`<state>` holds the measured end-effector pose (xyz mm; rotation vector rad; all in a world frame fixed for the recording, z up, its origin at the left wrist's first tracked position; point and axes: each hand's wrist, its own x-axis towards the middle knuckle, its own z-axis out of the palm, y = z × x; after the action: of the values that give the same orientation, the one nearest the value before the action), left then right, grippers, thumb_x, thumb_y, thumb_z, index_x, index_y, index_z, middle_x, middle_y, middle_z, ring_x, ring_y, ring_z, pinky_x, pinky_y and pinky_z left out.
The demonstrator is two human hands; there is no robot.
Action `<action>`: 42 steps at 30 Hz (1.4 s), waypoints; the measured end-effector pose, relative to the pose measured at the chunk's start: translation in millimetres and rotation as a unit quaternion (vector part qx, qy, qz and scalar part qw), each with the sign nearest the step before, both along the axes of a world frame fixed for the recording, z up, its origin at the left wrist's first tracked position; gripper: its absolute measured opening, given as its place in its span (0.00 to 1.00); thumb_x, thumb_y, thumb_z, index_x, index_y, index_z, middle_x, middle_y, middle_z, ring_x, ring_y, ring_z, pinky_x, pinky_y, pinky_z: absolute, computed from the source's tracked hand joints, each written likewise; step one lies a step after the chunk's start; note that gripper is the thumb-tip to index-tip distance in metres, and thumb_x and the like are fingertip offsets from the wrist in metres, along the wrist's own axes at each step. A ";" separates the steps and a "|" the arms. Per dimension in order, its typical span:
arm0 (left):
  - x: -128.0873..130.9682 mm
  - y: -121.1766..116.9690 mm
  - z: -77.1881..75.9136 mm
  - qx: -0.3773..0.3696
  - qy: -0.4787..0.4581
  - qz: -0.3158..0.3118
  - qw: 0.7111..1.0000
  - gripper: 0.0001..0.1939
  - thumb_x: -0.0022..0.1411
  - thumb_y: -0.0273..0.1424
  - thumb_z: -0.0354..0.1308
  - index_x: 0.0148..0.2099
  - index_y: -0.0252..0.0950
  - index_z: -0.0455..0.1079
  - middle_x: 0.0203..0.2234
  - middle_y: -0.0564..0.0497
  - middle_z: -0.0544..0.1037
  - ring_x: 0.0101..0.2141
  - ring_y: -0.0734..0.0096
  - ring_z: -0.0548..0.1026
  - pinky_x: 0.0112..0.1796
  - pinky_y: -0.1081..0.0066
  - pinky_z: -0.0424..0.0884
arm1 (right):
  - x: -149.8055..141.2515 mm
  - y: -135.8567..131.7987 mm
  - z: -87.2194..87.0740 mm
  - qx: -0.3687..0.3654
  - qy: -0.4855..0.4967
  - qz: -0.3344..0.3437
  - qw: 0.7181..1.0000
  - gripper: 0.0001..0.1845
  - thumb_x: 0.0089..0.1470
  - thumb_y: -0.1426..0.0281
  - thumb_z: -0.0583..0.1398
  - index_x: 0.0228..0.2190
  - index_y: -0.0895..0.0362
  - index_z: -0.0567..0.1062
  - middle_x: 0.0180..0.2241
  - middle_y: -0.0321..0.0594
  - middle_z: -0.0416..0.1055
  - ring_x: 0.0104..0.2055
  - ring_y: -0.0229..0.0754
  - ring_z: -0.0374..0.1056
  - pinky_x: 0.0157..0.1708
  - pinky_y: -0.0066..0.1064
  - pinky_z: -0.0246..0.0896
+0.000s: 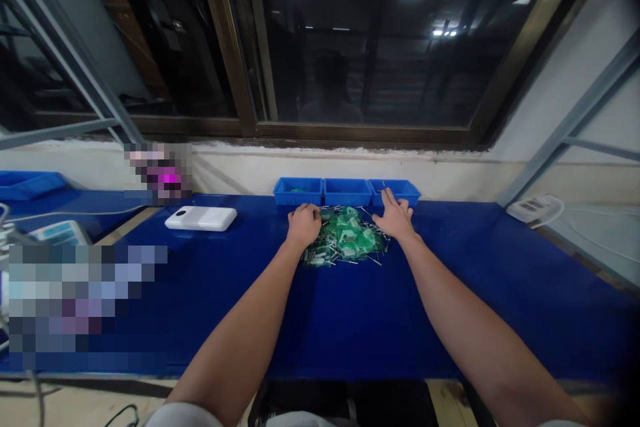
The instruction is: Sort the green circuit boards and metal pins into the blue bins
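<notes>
Both hands at a loose pile (350,240) of green packets and thin metal pieces, blue counter (340,327).
Left hand (304,223) at pile's left edge, fingers curled; cannot tell if anything is in its grasp. Right hand (395,215) part open, thumb apart, fingers extended over the rightmost of 3 blue bins (347,193); thin piece at the fingertips, grip on it unclear. Bins side by side behind pile; green bits in leftmost. White device (201,218) lies flat, well left of pile.

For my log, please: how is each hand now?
Left hand: fingers curled at green pile; hold unclear.
Right hand: fingers extended at rightmost blue bin; hold unclear.
</notes>
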<state>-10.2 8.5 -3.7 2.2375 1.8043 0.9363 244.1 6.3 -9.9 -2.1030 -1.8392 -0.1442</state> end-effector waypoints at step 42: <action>-5.1 8.8 -6.0 -0.039 0.002 -0.025 0.999 0.16 0.61 0.32 0.47 0.49 0.38 0.70 0.48 0.48 0.73 0.50 0.65 0.68 0.52 0.68 0.60 | 1.8 4.9 -2.6 0.030 0.141 0.060 0.988 0.12 0.49 0.64 0.57 0.28 0.53 0.79 0.31 0.39 0.77 0.38 0.43 0.70 0.41 0.31 0.61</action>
<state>-15.3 17.3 -9.7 2.2275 1.7475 0.8371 245.9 11.2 -12.5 -1.8579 -1.7605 0.1196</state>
